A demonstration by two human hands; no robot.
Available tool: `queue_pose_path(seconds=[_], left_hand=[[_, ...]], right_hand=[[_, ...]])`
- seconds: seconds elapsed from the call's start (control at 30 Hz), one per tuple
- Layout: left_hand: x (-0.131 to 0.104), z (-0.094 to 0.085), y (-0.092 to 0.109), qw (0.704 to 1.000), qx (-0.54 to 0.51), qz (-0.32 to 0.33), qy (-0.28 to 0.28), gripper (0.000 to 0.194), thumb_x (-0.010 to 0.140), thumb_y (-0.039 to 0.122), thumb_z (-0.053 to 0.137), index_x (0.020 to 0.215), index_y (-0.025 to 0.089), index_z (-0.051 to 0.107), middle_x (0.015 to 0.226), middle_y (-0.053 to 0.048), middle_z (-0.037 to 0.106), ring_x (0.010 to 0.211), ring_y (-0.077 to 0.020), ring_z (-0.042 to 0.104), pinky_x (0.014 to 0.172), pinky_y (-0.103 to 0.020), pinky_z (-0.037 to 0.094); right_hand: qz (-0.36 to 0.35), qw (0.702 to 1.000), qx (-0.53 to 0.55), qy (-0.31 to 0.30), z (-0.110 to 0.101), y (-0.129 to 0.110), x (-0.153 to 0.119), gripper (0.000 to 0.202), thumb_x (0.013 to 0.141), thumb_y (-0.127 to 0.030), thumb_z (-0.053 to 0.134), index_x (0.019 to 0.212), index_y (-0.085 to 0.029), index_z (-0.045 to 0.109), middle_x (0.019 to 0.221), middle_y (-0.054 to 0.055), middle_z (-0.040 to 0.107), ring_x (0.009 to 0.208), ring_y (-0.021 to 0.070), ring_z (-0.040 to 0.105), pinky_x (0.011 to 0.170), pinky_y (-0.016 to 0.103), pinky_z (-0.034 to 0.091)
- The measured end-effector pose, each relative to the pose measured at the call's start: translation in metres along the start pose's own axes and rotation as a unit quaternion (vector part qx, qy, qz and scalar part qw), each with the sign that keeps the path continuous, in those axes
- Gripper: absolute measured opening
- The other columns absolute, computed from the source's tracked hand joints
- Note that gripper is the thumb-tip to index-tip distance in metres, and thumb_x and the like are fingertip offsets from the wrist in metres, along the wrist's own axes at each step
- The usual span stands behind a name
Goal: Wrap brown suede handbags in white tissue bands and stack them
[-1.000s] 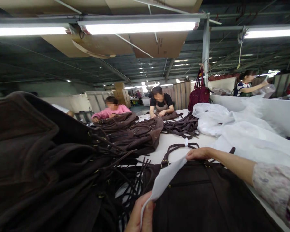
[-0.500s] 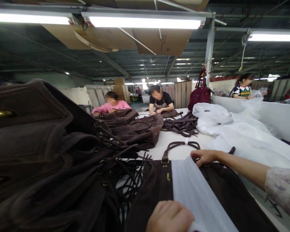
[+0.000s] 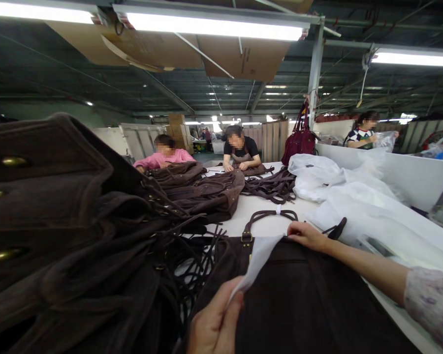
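Bench [image 3: 239, 220]: white, running away from the viewer.
Heap of brown bags [image 3: 77, 196]: piled along the bench's left side.
Dark bag [image 3: 276, 295]: lay at the bench's near end; it looked soft and fairly weighty, best taken by its top edge or handle [image 3: 258, 215].
White sheet [image 3: 256, 258]: rose over the bag; seemingly light, limp and easily creased, best held by its ends.
Left hand [image 3: 216, 317]: narrow grip, thumb and fingers pinching the sheet's near end.
Right hand [image 3: 306, 235]: fingers curled at the bag's top edge; whether its grip pinched anything could not be told.
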State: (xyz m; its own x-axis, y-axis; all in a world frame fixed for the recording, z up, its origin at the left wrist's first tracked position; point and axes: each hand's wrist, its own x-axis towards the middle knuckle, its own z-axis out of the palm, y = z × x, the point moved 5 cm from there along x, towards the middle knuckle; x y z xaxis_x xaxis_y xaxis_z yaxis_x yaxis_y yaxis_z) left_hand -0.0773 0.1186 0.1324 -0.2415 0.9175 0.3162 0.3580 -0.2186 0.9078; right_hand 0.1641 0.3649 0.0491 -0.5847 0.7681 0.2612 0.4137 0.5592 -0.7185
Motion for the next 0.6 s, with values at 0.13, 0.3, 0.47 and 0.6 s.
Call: queue_pose_path(seconds=[0.13,0.3,0.47,0.6], left_hand=[[0.008,0.001,0.0,0.987,-0.12,-0.106,0.019,0.046,0.078,0.056,0.063,0.106,0.021,0.071,0.108,-0.003,0.071,0.093,-0.0238,0.067,0.079,-0.028,0.056],[0.005,0.006,0.004,0.995,-0.07,-0.052,-0.05,0.04,0.081,0.051,0.062,0.108,0.022,0.071,0.107,-0.002,0.071,0.096,-0.0209,0.065,0.081,-0.024,0.054],[0.004,-0.005,0.004,0.993,-0.086,-0.077,0.001,0.041,0.083,0.051,0.06,0.111,0.022,0.069,0.109,-0.002,0.071,0.094,-0.0198,0.067,0.08,-0.023,0.055],[0.003,0.0,0.014,0.997,-0.011,0.011,-0.08,0.029,0.09,0.041,0.054,0.111,0.027,0.069,0.106,0.0,0.072,0.096,-0.0161,0.067,0.081,-0.018,0.053]], right_hand=[[0.012,0.999,-0.029,0.008,0.008,-0.001,0.01,0.023,0.077,-0.037,0.065,0.069,-0.018,0.055,0.072,0.0,0.054,0.072,0.0158,0.051,0.071,0.029,0.043],[0.024,0.999,-0.009,-0.022,0.012,-0.005,0.015,0.019,0.081,-0.037,0.057,0.081,-0.018,0.058,0.081,0.002,0.059,0.078,0.0161,0.055,0.071,0.026,0.043],[0.069,0.998,-0.005,-0.009,0.002,-0.009,0.009,0.038,0.096,-0.045,0.027,0.091,-0.017,0.052,0.082,0.004,0.062,0.072,0.0155,0.056,0.066,0.027,0.044],[0.051,0.995,-0.08,-0.032,0.003,-0.018,0.009,0.029,0.085,-0.045,0.053,0.079,-0.017,0.056,0.074,0.001,0.06,0.07,0.0148,0.053,0.064,0.025,0.04]])
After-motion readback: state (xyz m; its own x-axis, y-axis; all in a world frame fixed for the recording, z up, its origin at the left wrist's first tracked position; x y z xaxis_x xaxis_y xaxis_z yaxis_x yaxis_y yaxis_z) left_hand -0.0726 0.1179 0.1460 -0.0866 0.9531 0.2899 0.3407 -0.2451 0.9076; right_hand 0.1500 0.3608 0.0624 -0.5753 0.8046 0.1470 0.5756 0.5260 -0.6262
